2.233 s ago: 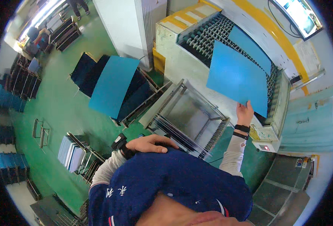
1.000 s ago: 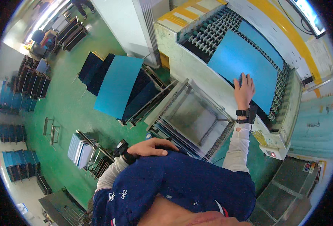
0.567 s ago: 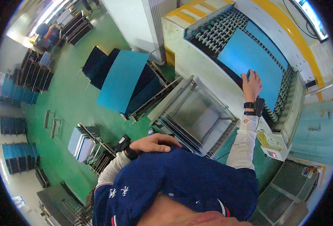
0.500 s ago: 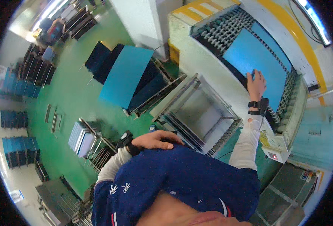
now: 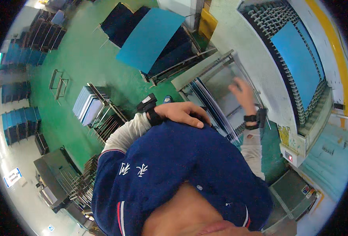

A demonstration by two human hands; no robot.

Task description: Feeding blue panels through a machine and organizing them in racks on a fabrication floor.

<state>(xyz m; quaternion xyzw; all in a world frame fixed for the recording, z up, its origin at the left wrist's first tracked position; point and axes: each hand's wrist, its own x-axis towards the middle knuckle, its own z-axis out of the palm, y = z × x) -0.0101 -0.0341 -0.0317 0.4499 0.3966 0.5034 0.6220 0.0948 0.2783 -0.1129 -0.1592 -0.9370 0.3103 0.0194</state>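
My left hand point(image 5: 184, 114) is held in front of my navy shirt point(image 5: 174, 149), thumb apart from the fingers, with nothing visible in it; the fingertips are partly hidden. It is close to several thin upright panels point(image 5: 211, 104) standing in a metal rack point(image 5: 233, 59). Over that rack hangs my right hand point(image 5: 243, 93), slightly blurred, its fingers apart and holding nothing. To the right, a flat blue panel point(image 5: 298, 63) lies on the rollers of a conveyor point(image 5: 266, 21), away from both hands. A second blue panel point(image 5: 311, 49) lies along its far side.
A large blue sheet point(image 5: 150, 37) lies over a dark rack ahead. On the left stand a cart with pale panels point(image 5: 88, 104) and a small metal frame point(image 5: 58, 84). A control box point(image 5: 292, 157) is at the conveyor's near end, beside a grey cabinet point(image 5: 290, 192).
My right hand has left the blue panel on the conveyor and moved left, over the rack. My left hand remains by my shirt. The view has shifted, and the panel still lies on the rollers.
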